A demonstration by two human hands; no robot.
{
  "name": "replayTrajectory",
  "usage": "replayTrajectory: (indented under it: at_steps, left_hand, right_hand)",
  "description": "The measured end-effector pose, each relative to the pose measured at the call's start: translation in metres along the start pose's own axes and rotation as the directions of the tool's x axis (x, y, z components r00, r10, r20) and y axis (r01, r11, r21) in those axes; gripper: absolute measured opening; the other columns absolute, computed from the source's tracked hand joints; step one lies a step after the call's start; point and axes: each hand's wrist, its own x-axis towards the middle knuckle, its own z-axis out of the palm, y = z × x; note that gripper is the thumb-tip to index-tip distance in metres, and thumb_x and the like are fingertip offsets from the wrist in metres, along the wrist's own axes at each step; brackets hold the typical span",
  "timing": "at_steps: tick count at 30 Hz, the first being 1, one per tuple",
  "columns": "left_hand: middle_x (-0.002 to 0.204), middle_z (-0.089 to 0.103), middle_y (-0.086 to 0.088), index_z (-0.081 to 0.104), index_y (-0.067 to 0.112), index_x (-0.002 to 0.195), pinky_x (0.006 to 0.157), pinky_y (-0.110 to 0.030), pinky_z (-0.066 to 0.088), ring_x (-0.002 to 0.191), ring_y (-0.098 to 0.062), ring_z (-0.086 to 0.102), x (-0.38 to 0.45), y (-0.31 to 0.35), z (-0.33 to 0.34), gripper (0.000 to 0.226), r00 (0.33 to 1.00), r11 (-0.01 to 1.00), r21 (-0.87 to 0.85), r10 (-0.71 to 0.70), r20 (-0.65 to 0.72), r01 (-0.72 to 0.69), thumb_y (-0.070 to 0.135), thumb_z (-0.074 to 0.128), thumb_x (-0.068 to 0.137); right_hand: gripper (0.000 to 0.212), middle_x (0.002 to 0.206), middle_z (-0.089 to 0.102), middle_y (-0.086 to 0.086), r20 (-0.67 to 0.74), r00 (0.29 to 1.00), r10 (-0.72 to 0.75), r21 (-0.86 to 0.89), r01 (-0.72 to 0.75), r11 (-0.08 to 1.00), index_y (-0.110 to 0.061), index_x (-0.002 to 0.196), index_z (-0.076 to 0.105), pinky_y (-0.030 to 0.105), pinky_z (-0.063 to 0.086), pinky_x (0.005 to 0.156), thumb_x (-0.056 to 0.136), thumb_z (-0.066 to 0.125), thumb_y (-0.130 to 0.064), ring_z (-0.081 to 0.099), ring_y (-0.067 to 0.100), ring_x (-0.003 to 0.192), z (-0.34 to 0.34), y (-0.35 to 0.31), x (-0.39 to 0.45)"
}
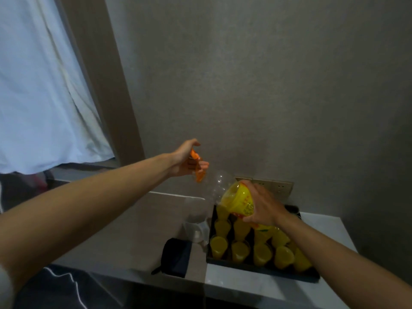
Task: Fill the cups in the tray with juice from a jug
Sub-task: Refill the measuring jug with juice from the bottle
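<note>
Yellow jug (236, 197) tipped over cups (240, 250) — both hands gripping it, left (187, 160) handle, right (262, 205) body

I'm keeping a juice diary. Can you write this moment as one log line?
left hand: grips orange handle | right hand: holds tipped clear plastic juice jug | black tray: cups mostly yellow

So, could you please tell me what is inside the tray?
Cups of juice fill the tray. The jug and right hand cover its far right part.
</note>
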Motion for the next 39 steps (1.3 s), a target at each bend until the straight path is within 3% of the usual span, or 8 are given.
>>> replayTrajectory:
  at_steps: [12, 18, 24, 27, 35, 39]
  left_hand:
    - [0.069, 0.067, -0.016, 0.047, 0.005, 0.070, 0.077, -0.035, 0.053, 0.074, -0.027, 0.064, 0.015, -0.041, 0.010, 0.045, 1.000, 0.997, 0.071, -0.028, -0.006, 0.028, 0.043, 0.050, 0.093]
    - [0.074, 0.067, -0.017, 0.048, 0.007, 0.071, 0.080, -0.034, 0.055, 0.076, -0.027, 0.065, 0.022, -0.054, 0.013, 0.044, 0.999, 0.995, 0.093, -0.035, 0.006, 0.034, 0.046, 0.052, 0.091]
    - [0.093, 0.070, -0.021, 0.049, 0.009, 0.072, 0.084, -0.037, 0.056, 0.084, -0.030, 0.070, 0.031, -0.067, 0.009, 0.044, 0.998, 0.992, 0.114, -0.050, -0.027, 0.053, 0.048, 0.053, 0.092]
    - [0.086, 0.070, -0.020, 0.050, 0.010, 0.066, 0.084, -0.036, 0.055, 0.085, -0.031, 0.069, 0.031, -0.072, 0.009, 0.045, 0.997, 0.991, 0.112, -0.063, -0.043, 0.067, 0.047, 0.053, 0.092]
    - [0.071, 0.064, -0.014, 0.045, 0.012, 0.065, 0.068, -0.032, 0.050, 0.066, -0.024, 0.061, 0.030, -0.082, 0.004, 0.044, 0.996, 0.991, 0.112, -0.072, -0.059, 0.079, 0.046, 0.051, 0.092]
    - [0.070, 0.062, -0.012, 0.045, 0.012, 0.066, 0.069, -0.031, 0.050, 0.064, -0.023, 0.060, 0.032, -0.086, 0.000, 0.043, 0.996, 0.991, 0.111, -0.070, -0.058, 0.076, 0.047, 0.050, 0.091]
  right_hand:
    - [0.128, 0.142, 0.048, 0.011, 0.121, 0.993, -0.010, -0.293, 0.046, 0.955, -0.037, 0.158, 0.010, 0.043, 0.049, 0.098, 0.059, 0.087, -0.063, 0.051, 0.034, 0.126, -0.026, 0.008, -0.011]
    - [0.132, 0.141, 0.048, 0.012, 0.167, 0.986, -0.016, -0.345, 0.073, 0.936, -0.033, 0.160, 0.009, 0.041, 0.050, 0.095, 0.060, 0.089, -0.062, 0.051, 0.032, 0.124, -0.037, 0.009, -0.014]
    - [0.129, 0.140, 0.048, 0.014, 0.204, 0.979, -0.025, -0.387, 0.104, 0.916, -0.033, 0.160, 0.012, 0.043, 0.051, 0.093, 0.061, 0.091, -0.058, 0.052, 0.034, 0.124, -0.041, 0.006, -0.014]
    - [0.125, 0.139, 0.049, 0.014, 0.220, 0.975, -0.034, -0.404, 0.123, 0.906, -0.033, 0.158, 0.013, 0.044, 0.052, 0.091, 0.063, 0.090, -0.058, 0.053, 0.034, 0.122, -0.042, 0.003, -0.013]
    - [0.120, 0.137, 0.050, 0.014, 0.233, 0.971, -0.059, -0.436, 0.159, 0.886, -0.032, 0.156, 0.018, 0.040, 0.048, 0.085, 0.064, 0.090, -0.057, 0.054, 0.033, 0.120, -0.039, -0.005, -0.010]
    - [0.117, 0.136, 0.051, 0.014, 0.236, 0.969, -0.065, -0.447, 0.168, 0.879, -0.032, 0.155, 0.020, 0.038, 0.046, 0.081, 0.065, 0.091, -0.056, 0.055, 0.033, 0.119, -0.038, -0.008, -0.006]
